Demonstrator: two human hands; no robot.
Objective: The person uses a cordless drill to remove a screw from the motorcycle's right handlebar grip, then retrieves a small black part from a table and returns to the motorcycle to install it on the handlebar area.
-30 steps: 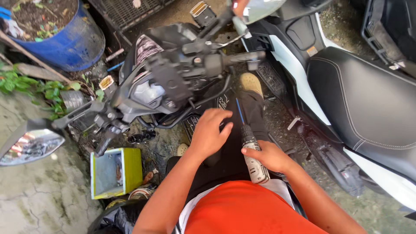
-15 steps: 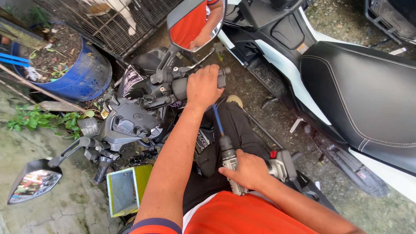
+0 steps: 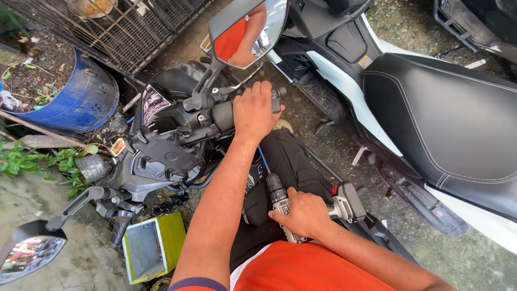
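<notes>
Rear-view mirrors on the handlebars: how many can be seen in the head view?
2. One black-backed mirror stands at the top, above the left hand on the grip; the other sits at the bottom left corner, partly cropped. Others may be hidden.

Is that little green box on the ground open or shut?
Open: the green box lies on its side, its pale bare inside showing.

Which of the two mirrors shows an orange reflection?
The upper mirror, just above the left hand on the handlebar grip, reflects orange. The other mirror, at the lower left corner, shows only pale and reddish patches.
</notes>
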